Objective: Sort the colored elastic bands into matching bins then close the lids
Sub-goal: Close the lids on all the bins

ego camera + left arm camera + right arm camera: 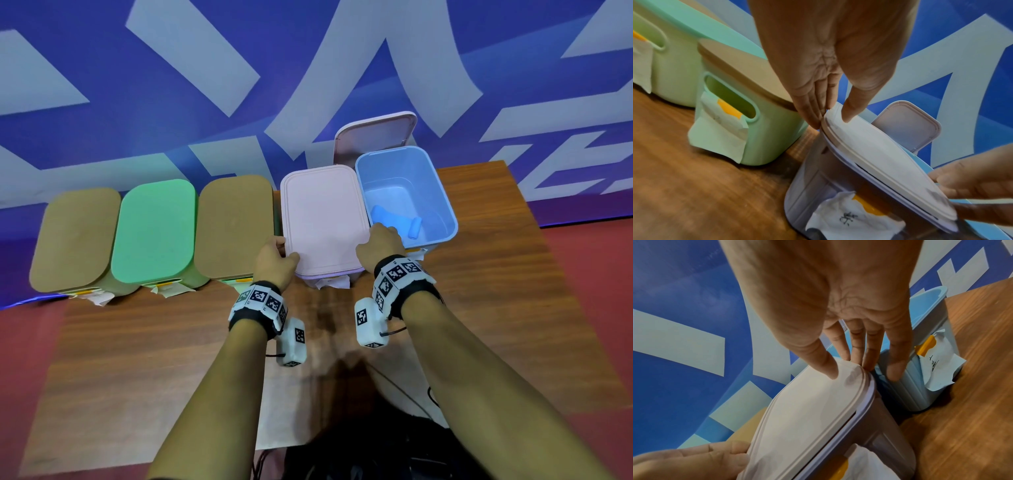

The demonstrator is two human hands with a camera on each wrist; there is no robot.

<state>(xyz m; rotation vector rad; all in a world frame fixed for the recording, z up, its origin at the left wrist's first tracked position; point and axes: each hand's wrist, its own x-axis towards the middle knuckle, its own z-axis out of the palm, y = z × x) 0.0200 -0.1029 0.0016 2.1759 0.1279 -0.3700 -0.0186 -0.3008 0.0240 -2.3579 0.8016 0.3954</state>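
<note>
A pale pink lid (322,219) lies on the purple bin (813,178), fourth in the row. My left hand (277,255) pinches its front left corner, thumb on top and fingers against the edge (830,116). My right hand (380,243) pinches the front right corner the same way (851,368). A thin dark slit shows between lid (807,410) and rim along the front. To the right stands the blue bin (448,212), open, with blue elastic bands (390,216) on its floor. Another pink lid (373,137) stands upright behind it.
Left of the purple bin stand three lidded bins: tan (236,222), green (154,229), tan (73,236). Paper labels hang at each bin's front. All rest on a wooden table (171,342) against a blue and white banner. Cables lie near the table's front edge.
</note>
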